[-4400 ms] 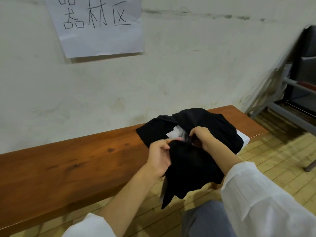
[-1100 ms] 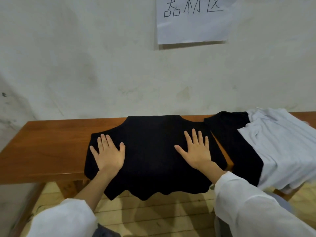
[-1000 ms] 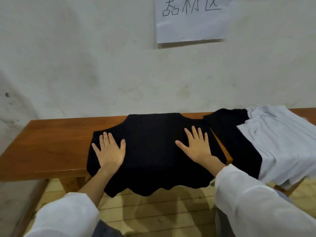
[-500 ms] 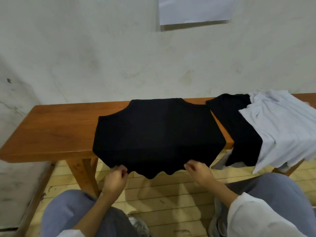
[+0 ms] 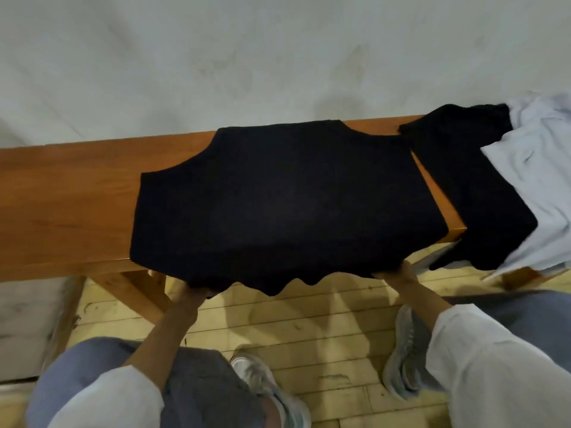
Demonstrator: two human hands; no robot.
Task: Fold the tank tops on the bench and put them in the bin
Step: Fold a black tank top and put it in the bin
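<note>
Fingers of left hand (image 5: pixel 192 294) and right hand (image 5: pixel 398 274) pinching near hem of black tank top (image 5: pixel 278 199), one toward each corner; fingertips hidden under cloth.

Spread flat across desk (image 5: pixel 61 196), narrow end far, wavy hem overhanging near edge; plain, matte, smooth. Likely risks on raising hem to fold: uneven pull skews the crease; slack middle sags; loose cloth slides off toward floor. Avoid snagging second black garment (image 5: pixel 469 186) and pale garment (image 5: pixel 540 168), just beside at right.
</note>
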